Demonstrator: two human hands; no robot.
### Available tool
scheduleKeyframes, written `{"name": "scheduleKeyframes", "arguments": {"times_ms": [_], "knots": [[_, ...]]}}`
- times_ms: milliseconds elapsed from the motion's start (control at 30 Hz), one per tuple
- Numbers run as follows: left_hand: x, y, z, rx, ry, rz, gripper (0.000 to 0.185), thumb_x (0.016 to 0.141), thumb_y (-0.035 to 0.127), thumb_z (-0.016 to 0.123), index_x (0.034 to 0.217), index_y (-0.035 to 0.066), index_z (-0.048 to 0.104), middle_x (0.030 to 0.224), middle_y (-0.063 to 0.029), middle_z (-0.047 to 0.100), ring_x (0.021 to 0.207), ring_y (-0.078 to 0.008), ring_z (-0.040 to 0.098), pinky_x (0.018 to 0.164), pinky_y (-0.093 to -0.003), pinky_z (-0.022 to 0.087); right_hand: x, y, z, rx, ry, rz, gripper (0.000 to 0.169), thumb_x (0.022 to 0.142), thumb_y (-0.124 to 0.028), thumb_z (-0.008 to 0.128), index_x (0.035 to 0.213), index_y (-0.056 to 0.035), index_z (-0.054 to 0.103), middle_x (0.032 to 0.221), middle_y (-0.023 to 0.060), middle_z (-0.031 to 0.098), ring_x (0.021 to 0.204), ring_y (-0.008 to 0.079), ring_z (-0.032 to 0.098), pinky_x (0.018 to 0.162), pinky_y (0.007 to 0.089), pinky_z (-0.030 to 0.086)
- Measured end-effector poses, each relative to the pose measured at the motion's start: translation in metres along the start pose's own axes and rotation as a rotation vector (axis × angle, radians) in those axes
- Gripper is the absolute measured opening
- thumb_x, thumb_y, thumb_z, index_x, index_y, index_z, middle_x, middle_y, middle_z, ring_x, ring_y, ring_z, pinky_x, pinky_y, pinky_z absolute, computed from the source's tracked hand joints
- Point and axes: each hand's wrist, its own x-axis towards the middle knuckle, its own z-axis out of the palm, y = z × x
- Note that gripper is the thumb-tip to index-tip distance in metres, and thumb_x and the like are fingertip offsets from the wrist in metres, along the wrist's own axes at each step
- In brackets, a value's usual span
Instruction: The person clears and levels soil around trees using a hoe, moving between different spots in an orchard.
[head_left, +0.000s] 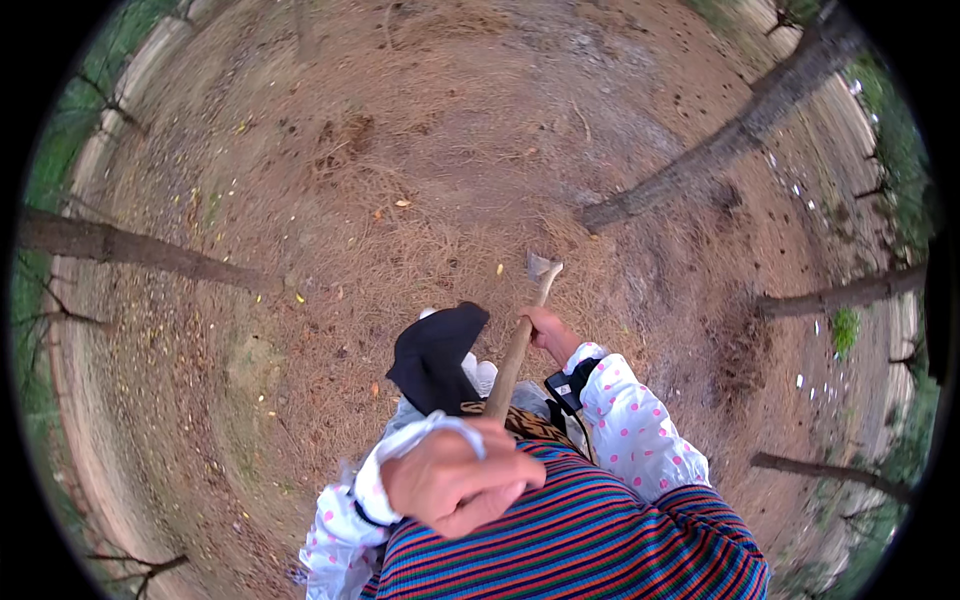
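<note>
A wooden-handled tool (514, 356) slants forward from my waist, its flat metal blade (538, 267) at the far end above the pine needles. Whether it is a hoe or an axe is unclear. My right hand (547, 328) is wrapped around the handle a little behind the blade. Close to the camera, my left hand (463, 476) is curled in a loose fist, covering the near end of the handle. Whether it grips the wood is hidden. A whitish band (450, 427) lies over that hand. Black cloth (435, 360) hangs over my leg, beside white shoes (480, 373).
Dry pine needles (450, 247) cover the ground. A leaning tree trunk (690, 169) rises ahead to the right, with another trunk (840, 291) farther right. A third trunk (150, 255) stands at left. A black device (564, 390) is strapped at my right wrist.
</note>
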Motion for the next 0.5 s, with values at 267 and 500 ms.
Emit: {"name": "scheduleKeyframes", "arguments": {"times_ms": [267,500], "knots": [[0.022,-0.045,-0.116,-0.138,0.232,0.086,0.024,0.085,0.014,0.046,0.08,-0.006,0.057,0.058,-0.0112,0.053,0.046,-0.0247,0.049,0.047,-0.0349,0.038,0.06,-0.071,0.045,-0.114,-0.066,0.172,0.018,0.073,-0.018,0.054,0.059,-0.0078,0.048,0.05,0.0099,0.048,0.033,0.0232,0.043,0.027,0.0349,0.032],[0.061,-0.099,-0.265,-0.342,0.074,0.095,0.025,0.086,0.015,0.046,0.08,-0.006,0.057,0.061,-0.0125,0.054,0.05,-0.0259,0.05,0.049,-0.0347,0.038,0.119,-0.125,0.076,-0.009,-0.043,0.224,0.009,0.072,-0.017,0.053,0.068,-0.0094,0.05,0.059,0.0087,0.053,0.048,0.0254,0.054,0.031,0.0351,0.04]]}}
